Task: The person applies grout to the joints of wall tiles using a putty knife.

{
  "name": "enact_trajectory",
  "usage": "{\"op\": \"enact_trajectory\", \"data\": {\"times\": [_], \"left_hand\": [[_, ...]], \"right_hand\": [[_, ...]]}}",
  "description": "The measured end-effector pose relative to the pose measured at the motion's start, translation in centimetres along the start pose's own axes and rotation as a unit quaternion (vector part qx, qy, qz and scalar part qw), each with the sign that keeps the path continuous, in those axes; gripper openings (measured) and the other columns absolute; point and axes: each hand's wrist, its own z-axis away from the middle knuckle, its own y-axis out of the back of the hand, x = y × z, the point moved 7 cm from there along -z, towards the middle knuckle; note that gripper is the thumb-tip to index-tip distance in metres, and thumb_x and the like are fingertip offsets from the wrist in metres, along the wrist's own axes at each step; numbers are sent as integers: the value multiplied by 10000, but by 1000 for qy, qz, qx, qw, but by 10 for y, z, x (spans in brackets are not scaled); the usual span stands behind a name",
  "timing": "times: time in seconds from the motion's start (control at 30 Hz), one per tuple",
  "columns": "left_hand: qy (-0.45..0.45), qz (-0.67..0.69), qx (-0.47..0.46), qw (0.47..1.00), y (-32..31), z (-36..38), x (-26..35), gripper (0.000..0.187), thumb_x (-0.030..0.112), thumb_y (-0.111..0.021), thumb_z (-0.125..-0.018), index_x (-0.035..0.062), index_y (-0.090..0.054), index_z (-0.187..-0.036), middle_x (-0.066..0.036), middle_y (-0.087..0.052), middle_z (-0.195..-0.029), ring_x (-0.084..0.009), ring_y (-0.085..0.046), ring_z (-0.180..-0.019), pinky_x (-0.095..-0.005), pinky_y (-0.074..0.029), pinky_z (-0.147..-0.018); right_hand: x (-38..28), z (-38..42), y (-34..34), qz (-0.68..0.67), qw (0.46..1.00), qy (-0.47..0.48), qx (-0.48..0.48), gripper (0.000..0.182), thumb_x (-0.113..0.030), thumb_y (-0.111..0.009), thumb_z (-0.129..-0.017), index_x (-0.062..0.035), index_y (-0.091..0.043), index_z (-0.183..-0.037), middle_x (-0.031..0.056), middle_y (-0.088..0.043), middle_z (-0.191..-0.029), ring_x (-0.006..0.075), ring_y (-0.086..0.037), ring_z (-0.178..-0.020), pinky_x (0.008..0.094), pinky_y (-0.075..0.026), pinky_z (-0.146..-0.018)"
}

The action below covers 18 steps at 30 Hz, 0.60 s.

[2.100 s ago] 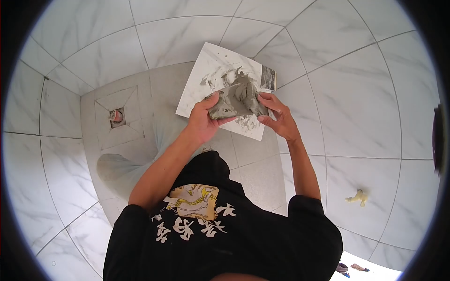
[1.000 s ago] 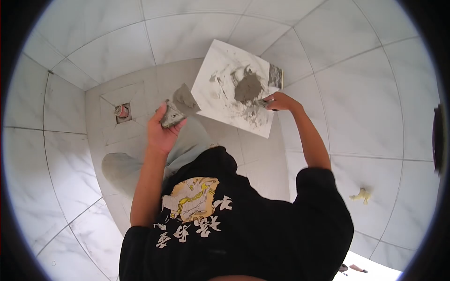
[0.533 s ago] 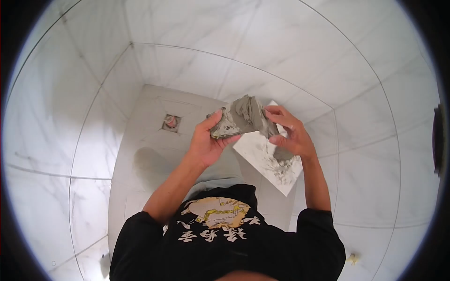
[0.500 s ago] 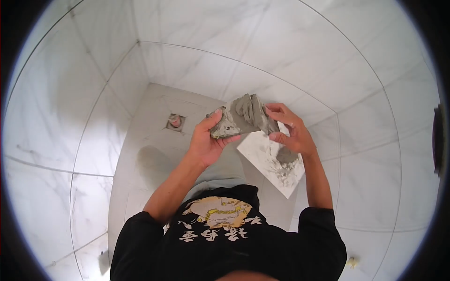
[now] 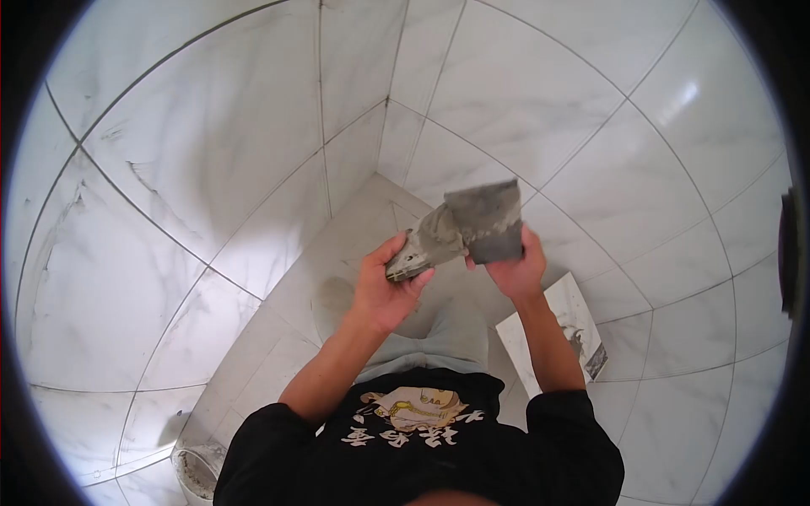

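My left hand grips a mortar-coated slab by its near end, thumb on top and fingers beneath. Small holes show in the slab's lower end, and wet grey mortar covers its upper part. A flat, dark grey rectangular plate is in my right hand, held by its lower right edge. The plate's left edge meets the mortar on the slab. Some of my right fingers are hidden behind the plate.
A white tile smeared with mortar lies below my right forearm, partly covered by it. At the lower left stands a dirty bucket. Marble-look tiled walls meet in a corner ahead, above a grey floor.
The view has turned left, bringing the bucket in sight. My right hand now holds the dark plate with its flat face showing, and much of the thick mortar ridge is off the slab.
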Motion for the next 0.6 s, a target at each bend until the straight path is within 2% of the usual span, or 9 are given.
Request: {"op": "enact_trajectory", "data": {"times": [0.07, 0.13, 0.17, 0.23, 0.37, 0.47, 0.53, 0.57, 0.6], "left_hand": [[-23, -10, 16, 1000, 3, -2, 13, 281, 255, -501, -1012, 30, -594, -1154, -104, -697, -1071, -229, -709, -939, -366, -649, -700], [-46, -1, -12, 999, 0, 7, 27, 315, 254, -485, -1022, 16, -590, -1201, -119, -676, -1170, -225, -682, -1045, -375, -633, -761], [-45, -1, -9, 999, 7, 6, 39, 315, 254, -485, -1022, 16, -590, -1201, -119, -676, -1170, -225, -682, -1045, -375, -633, -761], [-181, -134, 28, 974, -5, 15, 70, 350, 272, -501, -1021, 19, -553, -1256, -115, -639, -1243, -235, -643, -1132, -443, -584, -900], [-258, -196, 0, 946, -29, 18, 100, 400, 245, -520, -1021, -7, -514, -1333, -130, -589, -1301, -251, -623, -1148, -435, -532, -1004], [-305, -278, -16, 911, -24, 23, 110, 442, 247, -566, -1010, -20, -500, -1356, -144, -549, -1350, -272, -591, -1199, -435, -467, -1048], [-396, -490, -62, 774, -23, 30, 126, 442, 241, -618, -983, 11, -531, -1350, -184, -582, -1322, -291, -586, -1212, -421, -445, -1036], [-387, -497, -62, 774, -22, 29, 133, 442, 241, -618, -983, 11, -531, -1350, -184, -582, -1322, -291, -586, -1212, -421, -445, -1036], [-401, -573, -117, 705, -44, 35, 133, 419, 222, -634, -969, 23, -554, -1329, -208, -596, -1304, -307, -587, -1214, -422, -446, -1029]], "right_hand": [[-4, 3, 6, 75, 996, 31, -27, 631, -487, -410, -982, 17, -459, -1359, 236, -611, -1216, 339, -635, -949, 454, -505, -734], [14, 18, 17, 152, 984, -96, -4, 651, -487, -407, -986, 16, -425, -1399, 248, -593, -1257, 338, -638, -977, 466, -511, -792], [26, 16, 14, 150, 984, -98, -2, 651, -487, -407, -986, 16, -425, -1399, 248, -593, -1257, 338, -638, -977, 466, -511, -792], [33, 28, 2, -119, 979, -125, 107, 664, -488, -373, -991, 2, -399, -1438, 290, -552, -1289, 339, -626, -947, 458, -531, -792], [60, 19, -66, -289, 927, -184, 153, 682, -496, -366, -994, 8, -382, -1454, 331, -534, -1294, 340, -628, -934, 437, -542, -786], [78, 5, -92, -399, 890, -197, 103, 658, -495, -377, -993, -1, -419, -1426, 300, -583, -1256, 356, -644, -945, 431, -543, -778], [80, -7, -94, -439, 870, -200, 101, 648, -500, -348, -995, -20, -427, -1422, 327, -576, -1242, 332, -647, -882, 403, -542, -660], [77, -11, -92, -447, 867, -194, 106, 648, -500, -348, -995, -20, -427, -1422, 327, -576, -1242, 332, -647, -882, 403, -542, -660], [76, -12, -94, -441, 867, -210, 98, 648, -505, -340, -993, -26, -431, -1419, 332, -577, -1232, 322, -643, -830, 388, -524, -592]]}}
